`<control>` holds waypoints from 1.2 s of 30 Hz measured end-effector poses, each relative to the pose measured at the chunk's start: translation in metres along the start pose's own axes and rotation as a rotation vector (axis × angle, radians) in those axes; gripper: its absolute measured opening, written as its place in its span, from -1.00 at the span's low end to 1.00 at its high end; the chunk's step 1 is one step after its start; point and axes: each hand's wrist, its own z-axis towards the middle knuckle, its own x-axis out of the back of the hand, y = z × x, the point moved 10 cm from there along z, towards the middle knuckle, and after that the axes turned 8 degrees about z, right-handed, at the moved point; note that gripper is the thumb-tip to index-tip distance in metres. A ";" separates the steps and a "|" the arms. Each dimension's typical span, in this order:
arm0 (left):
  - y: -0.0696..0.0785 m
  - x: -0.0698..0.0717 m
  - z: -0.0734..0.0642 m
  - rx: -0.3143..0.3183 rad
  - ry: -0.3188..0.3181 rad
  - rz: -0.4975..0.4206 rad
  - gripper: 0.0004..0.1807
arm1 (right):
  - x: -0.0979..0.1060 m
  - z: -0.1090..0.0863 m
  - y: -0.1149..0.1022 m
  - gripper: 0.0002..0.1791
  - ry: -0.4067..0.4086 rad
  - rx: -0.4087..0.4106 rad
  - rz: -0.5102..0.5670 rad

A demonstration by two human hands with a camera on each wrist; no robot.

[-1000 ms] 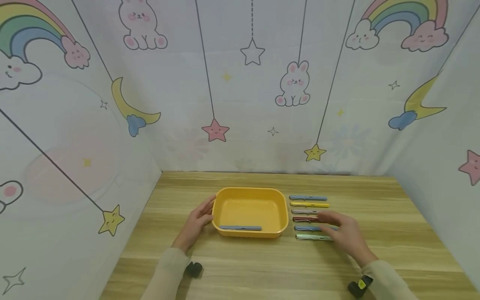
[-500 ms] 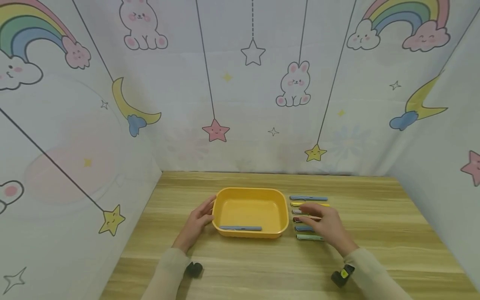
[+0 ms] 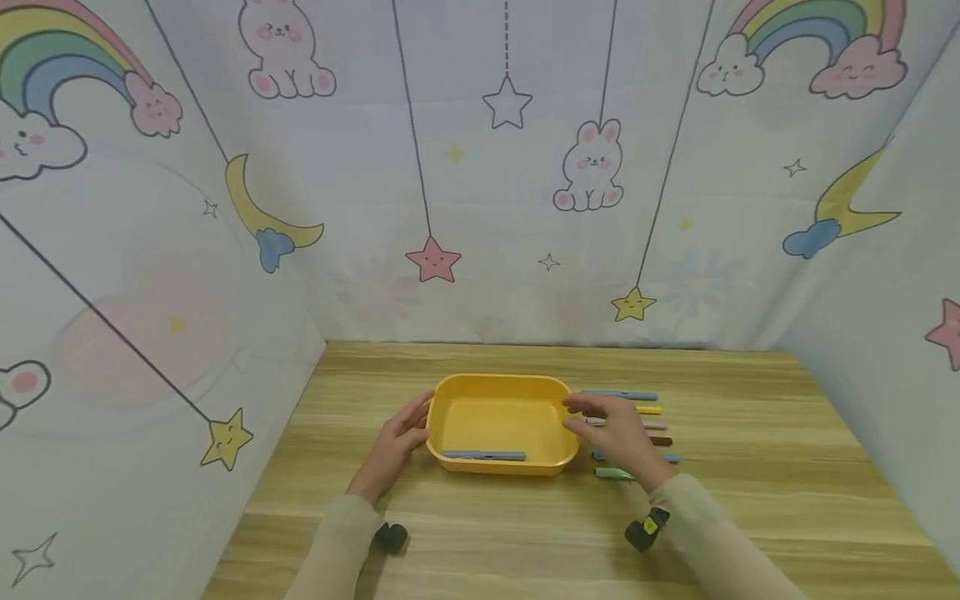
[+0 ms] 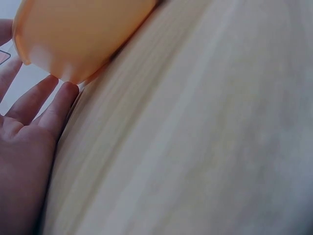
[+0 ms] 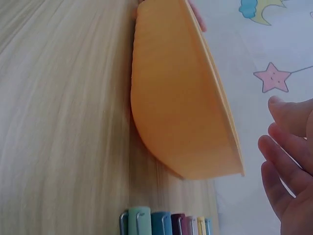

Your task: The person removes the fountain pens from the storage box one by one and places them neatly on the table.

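Observation:
A yellow-orange plastic tray (image 3: 510, 417) stands on the table, a grey-blue capped pen (image 3: 483, 456) lying along its near inner wall. My left hand (image 3: 390, 450) is at the tray's left side; in the left wrist view its fairly straight fingers (image 4: 66, 100) touch the outer wall. At the right rim is my right hand (image 3: 618, 437), thumb and fingers loosely apart with nothing between them. Under and beside it lie several capped pens in a column: blue (image 3: 641, 397), yellow (image 3: 651, 410), pale pinkish (image 3: 657, 426), dark red (image 3: 662, 441), another blue (image 3: 672, 459) and light green (image 3: 611, 473), partly hidden by the hand.
The wood-grain table (image 3: 480, 542) is bounded by printed cloth walls (image 3: 360, 208) at the back and both sides. A small black camera (image 3: 390, 538) sits at the left wrist, and another camera (image 3: 645, 532) at the right wrist.
My right hand has moved left from over the pens to the tray's right rim. The left hand, the tray and the pen inside stay in place.

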 end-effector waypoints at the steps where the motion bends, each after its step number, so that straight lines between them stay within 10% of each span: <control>1: 0.000 0.000 0.000 0.001 0.000 0.003 -0.29 | -0.003 0.001 -0.001 -0.60 -0.009 0.004 -0.005; 36: 0.001 0.001 0.000 -0.014 -0.003 0.022 -0.28 | -0.108 0.034 -0.005 -0.60 -0.473 -0.085 -0.148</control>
